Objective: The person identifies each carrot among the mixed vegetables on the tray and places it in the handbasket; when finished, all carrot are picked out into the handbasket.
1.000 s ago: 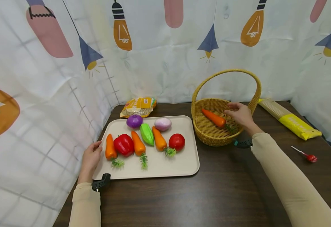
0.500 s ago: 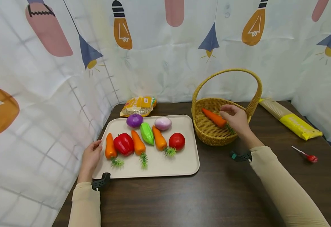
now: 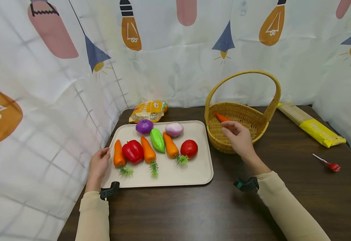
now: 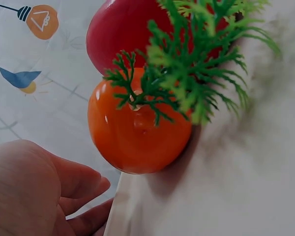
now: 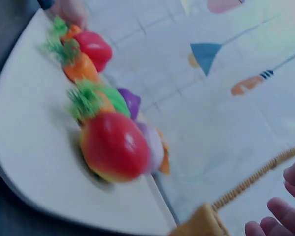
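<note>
In the head view the left hand (image 3: pixel 98 167) is at the left edge of the beige tray (image 3: pixel 169 175), fingers relaxed by the rim; whether they touch it I cannot tell. An orange carrot (image 4: pixel 140 132) is just beside that hand in the left wrist view. My right hand (image 3: pixel 240 140) hovers with relaxed fingers, holding nothing, over the front of the wicker basket (image 3: pixel 223 147). Inside the basket lies a red-orange carrot (image 3: pixel 222 117), partly hidden by the hand. The tray's red round fruit (image 5: pixel 115 147) shows large in the right wrist view.
The tray also bears a red pepper (image 3: pixel 133 151), a green pepper (image 3: pixel 157 140), a purple onion (image 3: pixel 144 126), a pale bulb (image 3: pixel 174 129) and more carrots. A yellow bag (image 3: pixel 149 110) lies behind it. Right of the basket are a noodle pack (image 3: pixel 317 130) and a lollipop (image 3: pixel 334 167).
My right hand has moved left and toward the front, from the basket's right side across the carrot in it. The left hand has stayed by the tray. The head view has shifted slightly.
</note>
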`<state>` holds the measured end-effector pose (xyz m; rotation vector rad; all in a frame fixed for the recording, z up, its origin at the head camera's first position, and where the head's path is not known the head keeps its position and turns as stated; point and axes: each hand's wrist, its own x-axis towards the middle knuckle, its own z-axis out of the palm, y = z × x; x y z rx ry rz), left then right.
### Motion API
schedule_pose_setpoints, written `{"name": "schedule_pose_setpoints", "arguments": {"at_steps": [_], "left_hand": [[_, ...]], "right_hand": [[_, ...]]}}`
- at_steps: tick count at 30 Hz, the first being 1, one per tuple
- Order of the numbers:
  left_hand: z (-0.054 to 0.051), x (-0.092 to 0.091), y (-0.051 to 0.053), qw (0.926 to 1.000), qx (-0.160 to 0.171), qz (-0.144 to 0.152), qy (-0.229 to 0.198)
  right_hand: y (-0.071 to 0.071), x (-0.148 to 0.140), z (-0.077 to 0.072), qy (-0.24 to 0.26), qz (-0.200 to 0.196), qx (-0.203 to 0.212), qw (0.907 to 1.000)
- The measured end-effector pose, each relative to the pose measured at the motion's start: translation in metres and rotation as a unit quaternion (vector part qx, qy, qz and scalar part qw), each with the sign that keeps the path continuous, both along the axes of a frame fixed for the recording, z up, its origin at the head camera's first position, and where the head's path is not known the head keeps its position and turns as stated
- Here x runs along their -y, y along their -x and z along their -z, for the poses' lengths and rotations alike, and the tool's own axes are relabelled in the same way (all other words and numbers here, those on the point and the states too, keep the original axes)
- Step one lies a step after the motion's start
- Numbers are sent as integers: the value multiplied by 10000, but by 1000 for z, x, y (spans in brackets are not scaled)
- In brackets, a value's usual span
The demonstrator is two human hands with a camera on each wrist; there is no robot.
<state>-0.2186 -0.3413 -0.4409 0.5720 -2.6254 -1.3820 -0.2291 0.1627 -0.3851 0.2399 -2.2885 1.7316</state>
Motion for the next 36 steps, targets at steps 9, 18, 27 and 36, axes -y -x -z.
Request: {"name": "schedule_pose_setpoints", "arguments": {"at_steps": [9, 18, 27, 36], "left_hand": [[2, -3, 0, 9998, 14, -185, 28], [5, 2, -2, 9997, 102, -168, 171], [8, 2, 0, 9992, 130, -273, 254], [6, 1, 0, 9994, 155, -187, 257]], "right_hand": [[-15, 42, 7, 200, -295, -54, 9993], [-22, 86, 2, 417, -655, 37, 9970], [-24, 121, -2, 514, -939, 297, 9938], [-25, 150, 9, 577, -1156, 461, 9905]]}}
